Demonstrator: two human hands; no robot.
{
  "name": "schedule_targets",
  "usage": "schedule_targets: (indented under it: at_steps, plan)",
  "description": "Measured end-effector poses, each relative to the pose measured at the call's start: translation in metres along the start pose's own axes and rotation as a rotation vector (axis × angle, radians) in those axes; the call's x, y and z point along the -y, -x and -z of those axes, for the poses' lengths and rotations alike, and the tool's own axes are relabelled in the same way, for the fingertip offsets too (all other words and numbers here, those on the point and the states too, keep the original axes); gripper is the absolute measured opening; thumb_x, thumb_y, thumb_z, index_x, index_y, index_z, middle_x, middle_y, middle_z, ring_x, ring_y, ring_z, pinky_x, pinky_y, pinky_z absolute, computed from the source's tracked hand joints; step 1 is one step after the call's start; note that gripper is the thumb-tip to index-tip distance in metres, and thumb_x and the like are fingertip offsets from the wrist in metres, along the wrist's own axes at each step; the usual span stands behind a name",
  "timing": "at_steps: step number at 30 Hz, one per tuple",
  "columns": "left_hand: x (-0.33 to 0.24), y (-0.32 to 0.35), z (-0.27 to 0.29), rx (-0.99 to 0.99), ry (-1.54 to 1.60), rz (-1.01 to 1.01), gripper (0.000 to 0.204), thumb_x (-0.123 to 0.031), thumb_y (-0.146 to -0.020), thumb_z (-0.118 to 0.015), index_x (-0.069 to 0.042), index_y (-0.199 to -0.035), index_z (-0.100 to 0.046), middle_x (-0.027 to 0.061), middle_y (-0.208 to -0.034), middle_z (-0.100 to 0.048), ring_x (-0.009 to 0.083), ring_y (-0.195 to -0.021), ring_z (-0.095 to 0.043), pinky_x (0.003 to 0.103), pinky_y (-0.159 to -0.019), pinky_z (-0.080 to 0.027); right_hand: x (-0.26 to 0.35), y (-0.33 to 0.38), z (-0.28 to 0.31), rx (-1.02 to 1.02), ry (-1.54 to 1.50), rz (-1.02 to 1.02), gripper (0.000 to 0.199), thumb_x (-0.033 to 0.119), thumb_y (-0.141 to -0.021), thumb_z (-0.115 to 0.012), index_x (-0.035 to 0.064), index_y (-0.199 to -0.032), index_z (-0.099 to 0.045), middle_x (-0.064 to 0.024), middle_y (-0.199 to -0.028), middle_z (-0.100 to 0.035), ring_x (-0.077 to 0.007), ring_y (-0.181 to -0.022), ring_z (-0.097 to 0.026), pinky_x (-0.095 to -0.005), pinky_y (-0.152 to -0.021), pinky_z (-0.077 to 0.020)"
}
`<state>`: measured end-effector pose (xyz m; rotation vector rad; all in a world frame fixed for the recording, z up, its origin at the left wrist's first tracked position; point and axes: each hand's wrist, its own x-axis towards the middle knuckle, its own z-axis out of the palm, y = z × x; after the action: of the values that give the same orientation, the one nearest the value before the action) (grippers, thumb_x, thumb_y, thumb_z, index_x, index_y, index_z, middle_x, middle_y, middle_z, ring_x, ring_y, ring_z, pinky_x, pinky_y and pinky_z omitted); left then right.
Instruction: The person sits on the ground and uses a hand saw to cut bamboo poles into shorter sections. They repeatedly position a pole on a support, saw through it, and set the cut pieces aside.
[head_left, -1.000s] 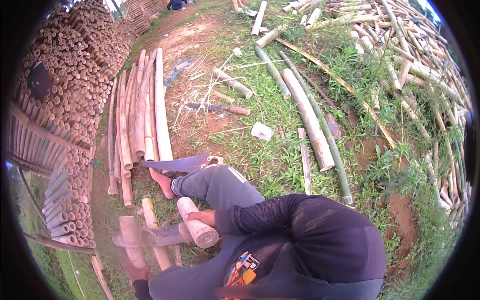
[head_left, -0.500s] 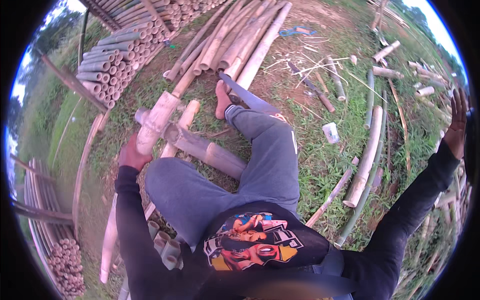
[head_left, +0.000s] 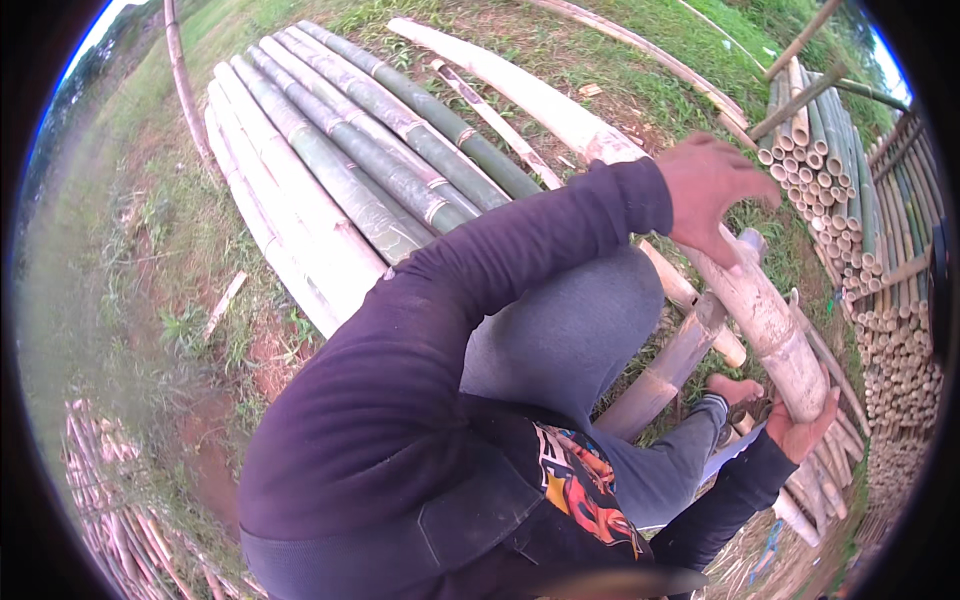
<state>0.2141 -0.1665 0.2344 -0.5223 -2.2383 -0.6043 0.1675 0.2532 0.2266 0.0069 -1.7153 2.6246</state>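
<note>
A thick pale bamboo pole (head_left: 762, 318) lies slantwise across a darker bamboo piece (head_left: 660, 378) beside my knee. Around its lower right end my right hand (head_left: 803, 424) is closed, fingers against the rim. Over its upper part is my left hand (head_left: 712, 195), open with fingers spread and thumb close to the surface; whether it touches the pole I cannot tell. A thinner bamboo length (head_left: 672, 272) passes beneath. By my right forearm shows a strip of saw blade (head_left: 733, 456), mostly hidden.
Long green and pale bamboo poles (head_left: 370, 150) lie side by side at my left. A long pale pole (head_left: 510, 75) lies beyond them. Stacked bamboo (head_left: 815, 190) fills the far right, with more cut lengths (head_left: 825, 470) below. Thin sticks (head_left: 120, 500) are heaped at lower left.
The view has swung to the left. My right hand has come from far out at the right to the pole's end. My left hand, formerly around the pole, is now spread above it.
</note>
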Motion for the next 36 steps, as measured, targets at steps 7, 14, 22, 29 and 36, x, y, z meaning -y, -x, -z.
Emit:
schedule_targets:
  at_steps: [7, 14, 22, 29, 36]
  plan:
    - [0.102, 0.174, -0.016, -0.64, 0.804, 1.649, 0.108, -0.062, -0.091, -0.078, 0.003, -0.161, -0.027, 0.0335, -0.151, -0.05, 0.0428, -0.138, -0.056, 0.06, -0.118, -0.042, -0.062, 0.012, 0.059, -0.024, 0.011, -0.059, 0.072, 0.051, -0.109, -0.054, -0.0091, -0.149, -0.049, -0.0246, -0.151, -0.055, -0.0378, -0.143, -0.054, -0.0529, -0.118, -0.0452]
    - [0.144, 0.19, -0.109, -0.822, 1.692, 1.443, 0.053, -0.042, -0.101, -0.071, -0.004, -0.135, -0.054, 0.0183, -0.119, -0.068, 0.0356, -0.112, -0.071, 0.059, -0.107, -0.053, -0.112, 0.041, 0.099, -0.11, 0.069, 0.076, 0.07, 0.05, -0.1, -0.061, -0.0094, -0.137, -0.056, -0.0261, -0.141, -0.058, -0.04, -0.135, -0.057, -0.0529, -0.114, -0.0461]
    - [0.158, 0.229, -0.075, -0.986, 1.189, 1.346, 0.054, -0.025, -0.092, -0.082, 0.001, -0.133, -0.06, 0.0152, -0.112, -0.072, 0.0306, -0.097, -0.074, 0.048, -0.09, -0.062, -0.184, 0.019, 0.092, -0.159, 0.018, -0.181, 0.064, 0.049, -0.102, -0.057, -0.0029, -0.14, -0.059, -0.0212, -0.14, -0.063, -0.0405, -0.133, -0.061, -0.0537, -0.111, -0.0492]
    - [0.286, 0.266, 0.091, -1.259, 0.669, 1.492, 0.063, -0.029, -0.089, -0.086, 0.014, -0.128, -0.062, 0.0203, -0.11, -0.075, 0.0333, -0.089, -0.078, 0.044, -0.08, -0.066, -0.244, -0.017, -0.104, 0.225, 0.057, -0.441, 0.074, 0.063, -0.107, -0.05, 0.0037, -0.15, -0.053, -0.017, -0.147, -0.062, -0.0363, -0.13, -0.064, -0.0521, -0.107, -0.0526]
    - [0.236, 0.275, 0.151, 0.083, -0.414, 1.403, 0.087, -0.087, -0.085, -0.06, -0.036, -0.155, -0.058, 0.0086, -0.172, -0.042, 0.0429, -0.163, -0.021, 0.074, -0.126, -0.008, -0.326, -0.014, -0.253, 1.139, 0.409, -0.78, 0.099, 0.081, -0.104, -0.037, 0.001, -0.161, -0.044, -0.018, -0.155, -0.057, -0.0332, -0.139, -0.057, -0.051, -0.118, -0.045]
